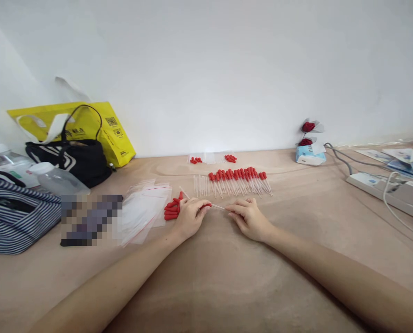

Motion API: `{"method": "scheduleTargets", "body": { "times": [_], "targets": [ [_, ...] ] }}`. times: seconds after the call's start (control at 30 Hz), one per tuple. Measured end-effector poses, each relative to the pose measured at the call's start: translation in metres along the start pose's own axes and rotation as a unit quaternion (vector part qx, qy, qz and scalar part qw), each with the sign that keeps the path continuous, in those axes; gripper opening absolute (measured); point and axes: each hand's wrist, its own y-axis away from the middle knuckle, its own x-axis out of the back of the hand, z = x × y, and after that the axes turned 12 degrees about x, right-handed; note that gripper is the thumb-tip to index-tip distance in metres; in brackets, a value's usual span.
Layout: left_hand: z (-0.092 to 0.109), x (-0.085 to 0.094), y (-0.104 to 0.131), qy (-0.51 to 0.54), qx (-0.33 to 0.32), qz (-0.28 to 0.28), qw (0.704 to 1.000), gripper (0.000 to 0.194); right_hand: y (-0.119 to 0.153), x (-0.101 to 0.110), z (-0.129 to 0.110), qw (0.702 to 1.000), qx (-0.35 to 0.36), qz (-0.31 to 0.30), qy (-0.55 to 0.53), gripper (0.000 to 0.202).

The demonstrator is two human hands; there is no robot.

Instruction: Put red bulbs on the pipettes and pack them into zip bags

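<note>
Between my hands, above the table, is a thin clear dropper tube (219,207) lying level. My left hand (191,213) pinches a red rubber bulb (209,205) at the tube's left end. The fingertips of my right hand (248,217) close on the tube's other end. Several loose red bulbs (172,211) lie beside my left hand, and another clear tube (184,192) sticks out behind its fingers; whether that hand holds it I cannot tell. Beyond my hands is a row of droppers with red bulbs (239,175), with bare clear tubes (201,185) at its left end.
Clear zip bags (146,208) are spread left of the bulbs. At the back lie bagged dropper parts (213,158). A striped pouch (19,212), a plastic bottle (59,179), and black and yellow bags stand left. A power strip (383,187) and a tissue pack (310,156) are right.
</note>
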Motion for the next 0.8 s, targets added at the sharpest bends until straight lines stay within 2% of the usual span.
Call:
{"method": "scheduleTargets", "body": {
  "times": [0.1, 0.3, 0.43, 0.57, 0.67, 0.8],
  "targets": [
    [0.0004, 0.0001, 0.0012, -0.005, -0.016, 0.022, 1.0, 0.017, -0.0001, 0.0005, 0.0031, 1.0, 0.017, 0.008, -0.005, 0.025],
    [0.0, -0.0023, 0.0046, -0.03, -0.088, 0.078, 0.993, 0.019, 0.0004, 0.0018, 0.0084, 0.999, 0.044, 0.019, -0.012, 0.025],
    [0.001, -0.0031, 0.0068, -0.059, -0.127, 0.061, 0.988, 0.018, 0.0007, 0.0057, 0.0094, 0.997, 0.07, -0.007, 0.019, 0.026],
    [0.0031, -0.002, 0.0077, -0.077, -0.151, 0.053, 0.984, 0.017, 0.0003, 0.0078, 0.0096, 0.988, 0.105, -0.009, 0.11, 0.029],
    [0.0047, -0.0014, 0.008, -0.078, -0.173, 0.052, 0.98, 0.016, -0.0001, 0.0065, 0.0094, 0.972, 0.147, 0.021, 0.181, 0.029],
    [0.0063, -0.0027, 0.0078, -0.067, -0.207, 0.071, 0.973, 0.016, -0.001, 0.0025, 0.0093, 0.94, 0.213, 0.121, 0.239, 0.024]
  ]
}}
